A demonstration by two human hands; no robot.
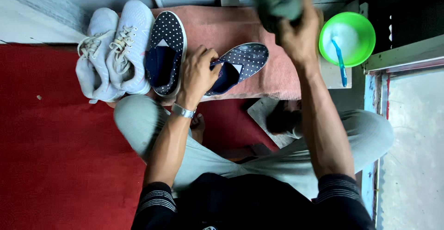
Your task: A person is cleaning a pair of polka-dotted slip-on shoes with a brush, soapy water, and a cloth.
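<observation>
My left hand (199, 73) grips the heel opening of a navy slip-on shoe with white dots (243, 63), which lies tilted on a pinkish towel (217, 26). Its twin (167, 49) lies just left of that hand, toe pointing away. My right hand (298, 33) is raised above the towel's right end, closed on a crumpled grey-green cloth (277, 1) that is blurred. A metal watch sits on my left wrist. I sit cross-legged in pale trousers.
A pair of white lace-up sneakers (113, 49) stands left of the dotted shoes. A green bowl (348, 38) of white liquid with a blue toothbrush (338, 59) in it sits at the right. Red carpet (55, 142) covers the floor at left; a pale doorstep lies at right.
</observation>
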